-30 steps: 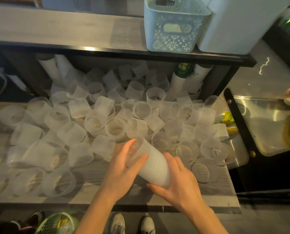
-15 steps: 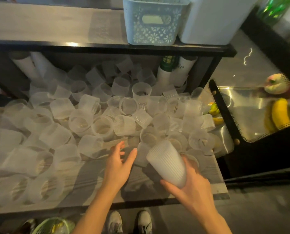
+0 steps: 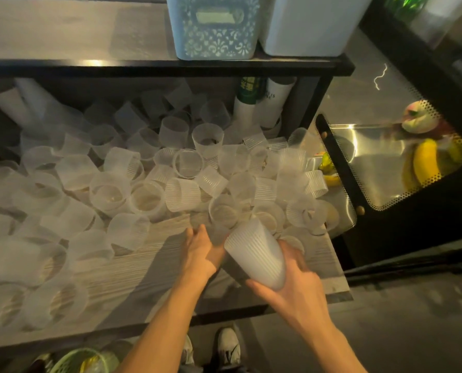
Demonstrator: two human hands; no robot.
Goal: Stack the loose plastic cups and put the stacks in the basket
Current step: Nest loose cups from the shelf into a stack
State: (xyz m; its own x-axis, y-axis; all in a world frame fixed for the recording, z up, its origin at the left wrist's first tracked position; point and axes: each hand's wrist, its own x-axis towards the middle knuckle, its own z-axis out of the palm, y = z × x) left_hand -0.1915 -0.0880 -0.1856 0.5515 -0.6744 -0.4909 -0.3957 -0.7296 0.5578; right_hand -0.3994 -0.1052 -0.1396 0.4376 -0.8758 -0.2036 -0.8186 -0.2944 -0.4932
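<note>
Several loose clear ribbed plastic cups (image 3: 182, 193) lie scattered over a wooden shelf (image 3: 143, 254). My right hand (image 3: 291, 289) grips a stack of cups (image 3: 256, 253), tilted with its open end up and to the left. My left hand (image 3: 201, 251) sits just left of the stack, its fingers closed around a single loose cup (image 3: 219, 234) at the near edge of the pile. A pale blue lattice basket (image 3: 213, 28) stands on the upper shelf at the back.
A white bin (image 3: 310, 25) stands right of the blue basket. Tall cup sleeves (image 3: 259, 103) lean at the shelf's back right. A glass case with bananas (image 3: 423, 162) is to the right. A green basket (image 3: 76, 360) and my shoes are on the floor below.
My left hand let go of the stack, reached forward and closed on a loose cup. My right hand kept the stack and carried it slightly right. The view shifted right.
</note>
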